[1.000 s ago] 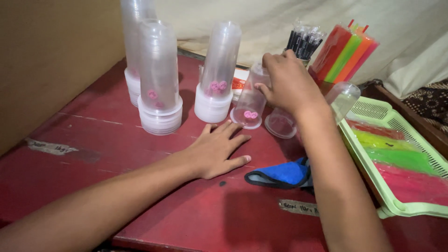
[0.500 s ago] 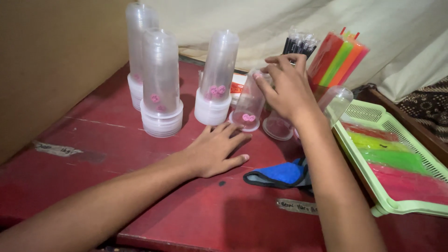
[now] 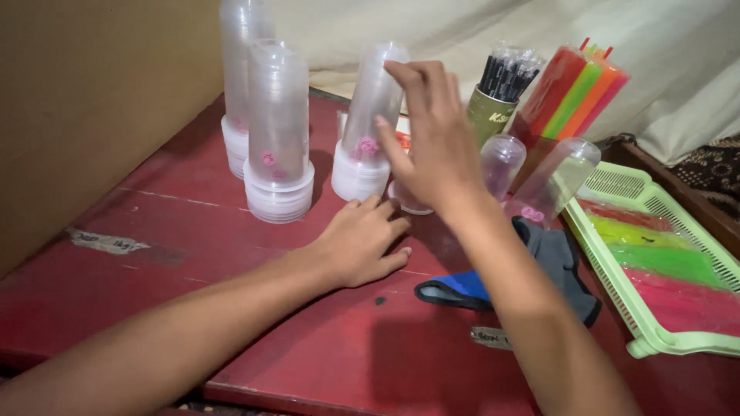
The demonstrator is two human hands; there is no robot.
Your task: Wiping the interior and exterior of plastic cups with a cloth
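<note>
tallest cup stack (image 3: 239, 46) cropped at top, green tray (image 3: 655, 339) cut off right
</note>
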